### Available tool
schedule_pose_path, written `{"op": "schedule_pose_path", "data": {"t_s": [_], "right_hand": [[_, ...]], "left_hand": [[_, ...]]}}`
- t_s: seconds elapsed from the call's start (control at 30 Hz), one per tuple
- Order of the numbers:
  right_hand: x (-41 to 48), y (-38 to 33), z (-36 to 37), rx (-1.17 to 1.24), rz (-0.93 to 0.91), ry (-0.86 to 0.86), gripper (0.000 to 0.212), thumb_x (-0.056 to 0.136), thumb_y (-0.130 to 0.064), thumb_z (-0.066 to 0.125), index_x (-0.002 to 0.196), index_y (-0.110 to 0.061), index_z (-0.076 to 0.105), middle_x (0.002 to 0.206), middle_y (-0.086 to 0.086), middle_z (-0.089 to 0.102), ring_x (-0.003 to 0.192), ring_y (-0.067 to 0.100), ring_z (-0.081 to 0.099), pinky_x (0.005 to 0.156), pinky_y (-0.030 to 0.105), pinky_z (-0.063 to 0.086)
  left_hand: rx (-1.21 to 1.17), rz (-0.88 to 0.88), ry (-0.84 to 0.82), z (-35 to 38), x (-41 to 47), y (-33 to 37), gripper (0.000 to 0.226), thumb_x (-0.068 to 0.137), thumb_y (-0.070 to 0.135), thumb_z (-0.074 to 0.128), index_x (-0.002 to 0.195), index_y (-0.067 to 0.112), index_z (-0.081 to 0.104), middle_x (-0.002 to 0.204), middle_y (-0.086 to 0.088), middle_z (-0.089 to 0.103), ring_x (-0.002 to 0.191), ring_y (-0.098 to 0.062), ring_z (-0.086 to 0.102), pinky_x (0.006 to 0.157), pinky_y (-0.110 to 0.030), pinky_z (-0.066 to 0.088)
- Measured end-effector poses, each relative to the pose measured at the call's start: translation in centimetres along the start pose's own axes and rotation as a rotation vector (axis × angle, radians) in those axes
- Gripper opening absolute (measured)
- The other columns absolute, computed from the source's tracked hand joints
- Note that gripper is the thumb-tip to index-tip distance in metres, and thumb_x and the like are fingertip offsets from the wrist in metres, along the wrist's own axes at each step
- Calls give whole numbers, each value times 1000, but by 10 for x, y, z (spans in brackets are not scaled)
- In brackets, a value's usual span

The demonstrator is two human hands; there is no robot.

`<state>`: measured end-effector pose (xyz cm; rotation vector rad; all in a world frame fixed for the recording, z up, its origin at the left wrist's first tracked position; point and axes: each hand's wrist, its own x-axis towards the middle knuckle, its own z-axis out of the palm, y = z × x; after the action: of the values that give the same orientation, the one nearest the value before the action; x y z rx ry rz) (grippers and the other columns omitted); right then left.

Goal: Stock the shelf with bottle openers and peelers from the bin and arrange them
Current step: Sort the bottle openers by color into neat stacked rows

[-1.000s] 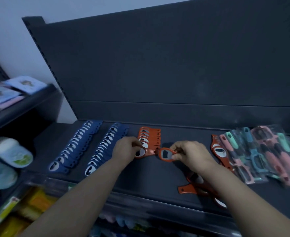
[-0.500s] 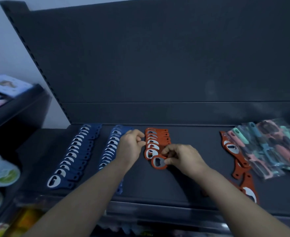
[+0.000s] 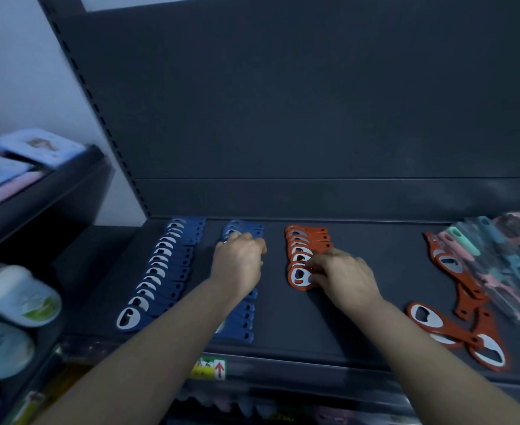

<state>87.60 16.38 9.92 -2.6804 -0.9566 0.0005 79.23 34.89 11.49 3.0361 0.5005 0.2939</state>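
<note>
On the shelf, our right hand pinches the front opener; a slip could skew the twelve-o'clock orange row.

Dark grey shelf deck, lower centre: matt painted metal by its look. Flat blue bottle openers, centre left, and flat orange-red bottle openers, centre: matt coloured bodies, smooth pale metal-looking heads. Pastel-handled peelers, right, sit in glossy clear plastic wrap.
</note>
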Motion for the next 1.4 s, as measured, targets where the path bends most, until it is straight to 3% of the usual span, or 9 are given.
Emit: {"op": "schedule_pose_path", "data": {"t_s": [0.37,0.53,0.67,0.83,0.93,1.03,1.13,1.23,1.4], "right_hand": [[-35,51,-33,-100,85,151,19,90,-35,57,106,-35,66,103,-5,61,107,20,54,80,31,36],[-69,112,-61,-118,221,153,20,89,-30,56,105,-34,68,107,-5,65,106,21,59,77,30,43],[-87,148,-74,-74,257,118,24,88,-24,56,105,-34,68,111,-7,66,107,20,58,81,32,45],[-99,165,-78,25,192,88,18,87,-24,60,99,-32,70,103,-9,66,101,17,60,79,33,49],[-101,166,-82,113,103,35,11,83,-36,67,93,-33,69,92,-12,68,92,11,62,76,28,49],[-102,158,-84,103,0,-135,21,78,-49,69,95,-35,68,85,-15,66,87,9,62,70,24,43],[-101,149,-77,-42,-83,-201,26,84,-46,62,108,-36,65,101,-10,67,100,16,61,76,26,43],[-92,146,-71,-93,-95,-176,27,92,-43,50,117,-36,59,114,-3,58,110,24,56,84,32,45],[-65,134,-62,-92,3,-185,51,88,-64,44,120,-26,54,121,0,53,118,24,46,94,37,41]], "left_hand": [[-184,109,-74,-1,15,79,21,89,25,60,110,29,64,115,5,63,111,-20,53,88,-34,43],[-392,286,-307,6,12,149,27,82,31,72,109,28,67,102,9,68,99,-11,63,84,-27,50],[-345,452,-514,8,11,195,56,81,41,73,132,34,52,122,4,53,117,-14,45,101,-35,42],[-263,407,-607,13,7,210,52,85,37,69,133,37,49,129,3,41,127,-18,30,109,-37,30],[-207,303,-522,13,4,212,48,83,41,70,124,26,50,122,3,47,120,-17,38,98,-33,38],[-220,103,-316,16,2,212,33,86,34,67,109,18,50,107,-2,61,102,-21,56,77,-31,42],[-299,-54,-204,14,-2,209,22,91,26,59,106,13,50,97,-5,64,91,-23,60,72,-31,42],[-351,-111,-96,14,-7,204,21,92,21,59,106,8,52,94,-8,63,94,-26,59,73,-30,40],[-404,-260,-1,8,-12,193,16,89,18,60,100,8,53,88,-8,63,85,-26,59,59,-26,27]]}}
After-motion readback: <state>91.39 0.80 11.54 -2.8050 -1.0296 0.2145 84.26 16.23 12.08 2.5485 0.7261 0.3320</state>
